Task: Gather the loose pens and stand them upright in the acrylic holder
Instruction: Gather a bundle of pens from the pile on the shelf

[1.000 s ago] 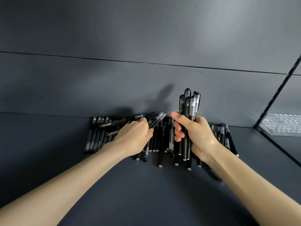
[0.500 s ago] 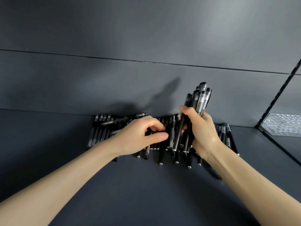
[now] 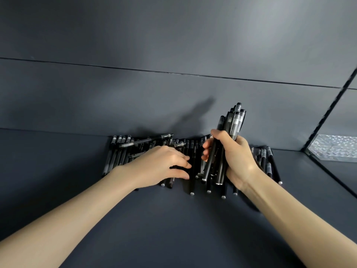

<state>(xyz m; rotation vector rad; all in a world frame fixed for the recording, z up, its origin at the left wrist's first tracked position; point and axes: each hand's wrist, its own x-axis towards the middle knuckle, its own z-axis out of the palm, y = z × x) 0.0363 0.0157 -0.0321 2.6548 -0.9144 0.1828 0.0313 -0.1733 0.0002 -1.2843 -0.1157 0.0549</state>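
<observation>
Several black pens (image 3: 123, 151) lie side by side in a loose row on the dark shelf, against the back wall. My right hand (image 3: 237, 157) grips an upright bundle of pens (image 3: 234, 122), caps up, just above the right part of the row. My left hand (image 3: 160, 165) rests low on the middle of the row, thumb and forefinger apart around a lying pen, not closed on it. A clear, textured acrylic piece (image 3: 336, 147), perhaps the holder, shows at the far right, behind a glass divider; only part of it is visible.
The dark back wall (image 3: 173, 105) rises directly behind the pens. A dark-framed glass divider (image 3: 328, 113) bounds the shelf on the right. The dark shelf surface (image 3: 173, 229) stretches toward me between my forearms.
My left hand passed the pen it held into the bundle, then dropped back onto the row. My right hand closed round the larger bundle and tilted it slightly right.
</observation>
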